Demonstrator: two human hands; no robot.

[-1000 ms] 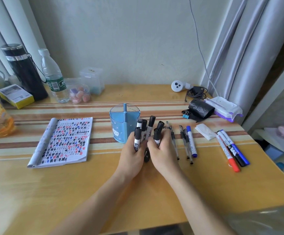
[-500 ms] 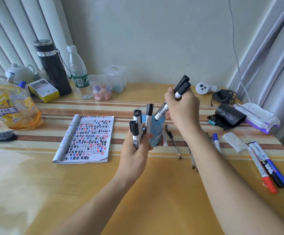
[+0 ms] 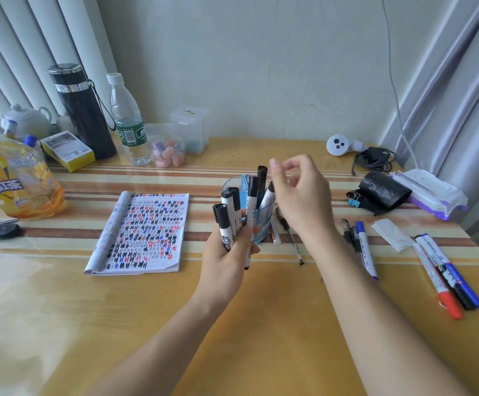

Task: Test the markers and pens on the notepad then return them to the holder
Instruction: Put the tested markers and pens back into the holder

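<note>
My left hand (image 3: 226,261) grips three black-capped white markers (image 3: 226,221) upright, just in front of the blue holder (image 3: 264,221). Two black-capped markers (image 3: 262,185) stand inside the holder. My right hand (image 3: 301,195) hovers over the holder's right side with loosely curled fingers and holds nothing. The notepad (image 3: 144,232), covered in black, red and blue marks, lies to the left. On the table to the right lie a thin black pen (image 3: 289,235), a blue-capped marker (image 3: 365,250) and a red, a black and a blue marker (image 3: 447,275).
A yellow drink bottle (image 3: 12,178), black flask (image 3: 84,112), water bottle (image 3: 126,118) and small clear boxes (image 3: 181,138) stand along the back left. A black bag (image 3: 381,190), wipes pack (image 3: 432,192) and charger cable (image 3: 372,158) sit at the back right.
My right hand has lowered two markers into the holder and let go of them. My left hand still holds its markers near the holder. The camera has shifted closer.
</note>
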